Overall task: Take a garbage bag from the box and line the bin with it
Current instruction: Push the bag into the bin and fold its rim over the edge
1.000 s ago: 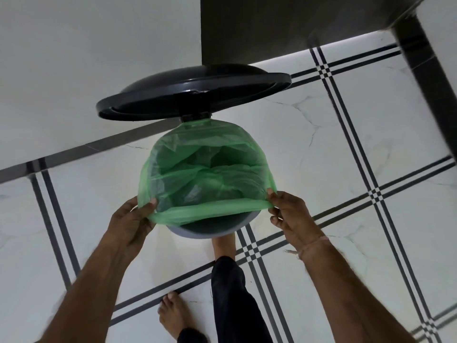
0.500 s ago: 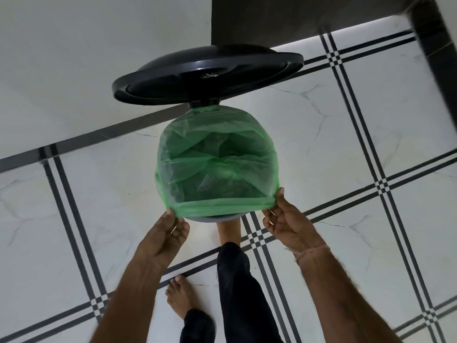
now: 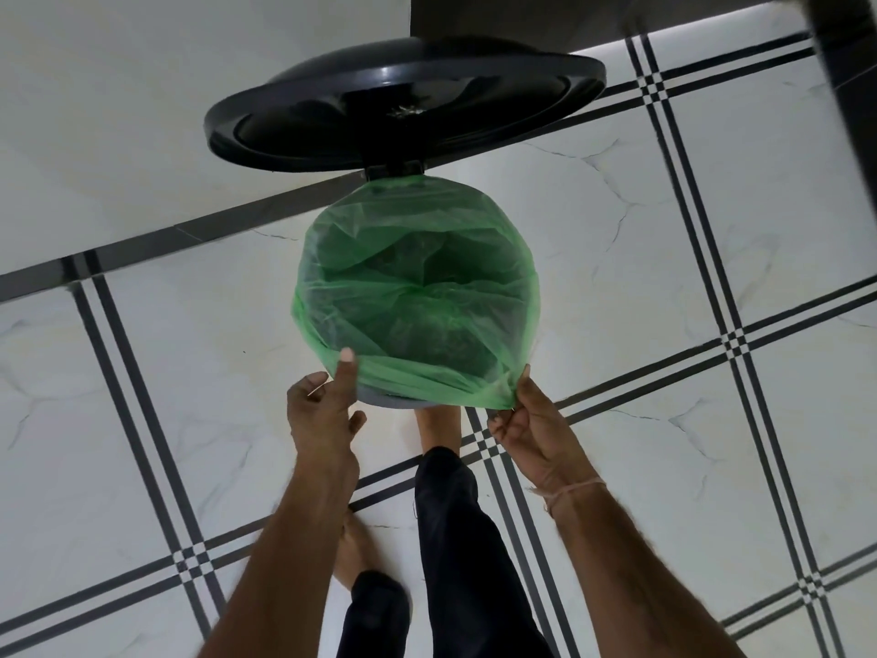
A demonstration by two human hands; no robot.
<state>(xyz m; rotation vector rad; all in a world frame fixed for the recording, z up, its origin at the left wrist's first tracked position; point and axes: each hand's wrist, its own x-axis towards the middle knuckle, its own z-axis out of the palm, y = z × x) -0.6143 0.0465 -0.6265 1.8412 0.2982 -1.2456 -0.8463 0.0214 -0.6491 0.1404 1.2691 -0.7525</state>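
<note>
A translucent green garbage bag (image 3: 417, 296) is stretched over the mouth of a round grey pedal bin (image 3: 387, 399), of which only a sliver of rim shows at the near side. The bin's black lid (image 3: 403, 102) stands raised behind it. My left hand (image 3: 322, 410) is at the near-left rim, one finger pressing the bag's folded edge against the bin. My right hand (image 3: 531, 420) pinches the bag's edge at the near-right rim. The bag box is not in view.
White marble floor tiles with dark striped borders (image 3: 688, 277) surround the bin. A white wall (image 3: 118, 111) rises at the back left, dark furniture (image 3: 522, 16) at the top. My bare foot (image 3: 436, 429) is on the pedal, the other foot (image 3: 356, 548) behind it.
The bag's edge has been pulled down over the near rim, hiding most of it. My left hand moved right and inward, from gripping the bag's left side to pressing its edge.
</note>
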